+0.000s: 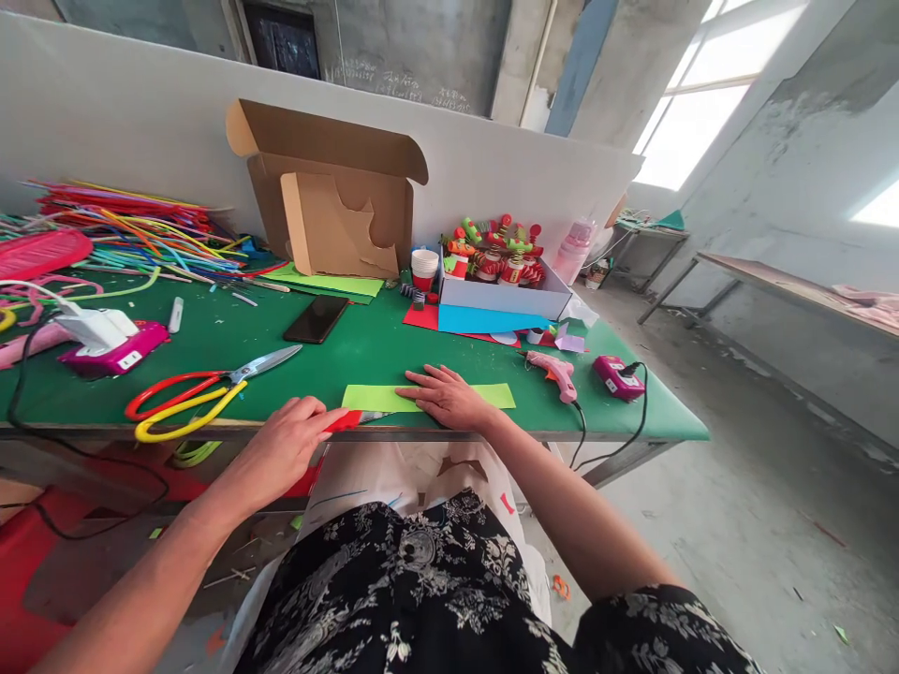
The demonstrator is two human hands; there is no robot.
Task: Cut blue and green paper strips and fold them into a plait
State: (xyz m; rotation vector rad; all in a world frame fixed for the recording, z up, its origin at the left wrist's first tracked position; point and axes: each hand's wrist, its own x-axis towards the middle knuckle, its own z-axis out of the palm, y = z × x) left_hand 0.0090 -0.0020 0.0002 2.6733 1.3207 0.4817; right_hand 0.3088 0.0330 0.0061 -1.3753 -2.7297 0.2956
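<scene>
A light green paper strip [490,397] lies lengthwise along the front edge of the green table. My right hand [446,395] rests flat on its middle, fingers spread, pressing the strip against the tabletop. At the strip's left end, my left hand [299,429] is closed around a red-handled blade [346,421]. The metal tip points right, along the strip's near edge; whether it is a knife or scissors I cannot tell. Large scissors [223,382] with red and yellow handles lie to the left of the strip.
A pink glue gun [553,374] and a purple socket block [618,377] stand right, a second socket block [116,348] left. Behind are a phone [316,319], paper cups [424,269], a white box [504,298] of red-green figures, a cardboard box [344,225] and colourful pipe cleaners [154,229].
</scene>
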